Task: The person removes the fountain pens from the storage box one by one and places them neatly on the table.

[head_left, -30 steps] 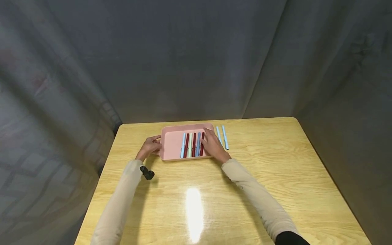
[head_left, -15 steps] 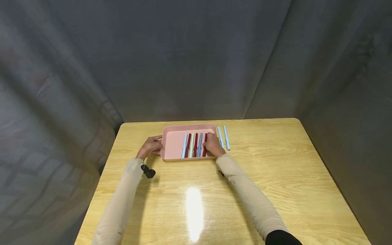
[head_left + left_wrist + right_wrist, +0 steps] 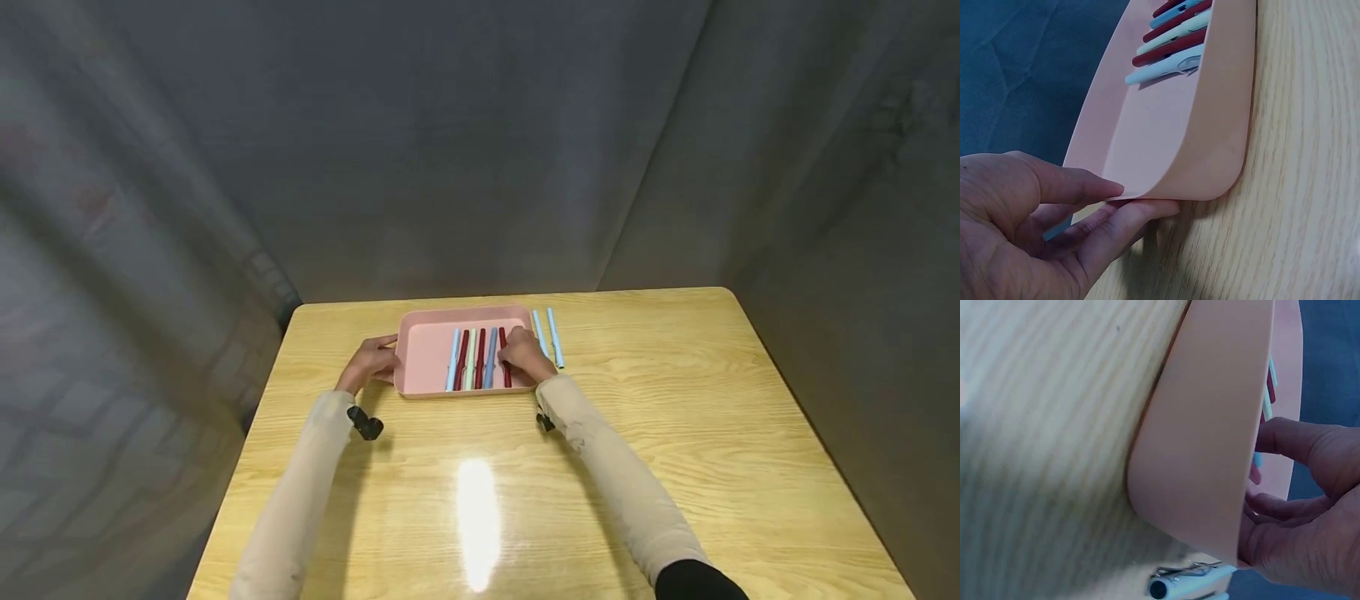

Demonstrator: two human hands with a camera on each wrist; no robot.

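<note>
Pink tray (image 3: pixel 427 354) is sitting flat on the desk (image 3: pixel 675 433), toward the far edge, slightly left of centre. Six pens are lying side by side in its right half, parallel to the tray's short sides: light blue, dark red, pale green, dark red, blue, dark red, going left to right.

Right hand (image 3: pixel 527 358) is reaching over the tray's right end, fingers curling down onto the rightmost dark red pen (image 3: pixel 505 367). Right wrist view is showing fingers (image 3: pixel 1300 447) bent over the tray wall, tips inside; whether they're actually pinching the pen or just touching it, can't tell, the tips are hidden behind the wall.

Left hand (image 3: pixel 369 363) is holding the tray's left end. Left wrist view is showing the thumb on top of the rim at the near-left corner and fingers (image 3: pixel 1116 228) tucking under it, so it's pinching the tray rim (image 3: pixel 1147 190).

Two light blue pens (image 3: pixel 547 336) are lying on the desk just beside the tray's right end, parallel to each other and apart from the tray; the clip end of one (image 3: pixel 1188 584) is showing in the right wrist view.

Both sleeves are beige, with a small black device at each wrist. Grey fabric backdrop (image 3: pixel 480 142) is hanging behind the desk.
</note>
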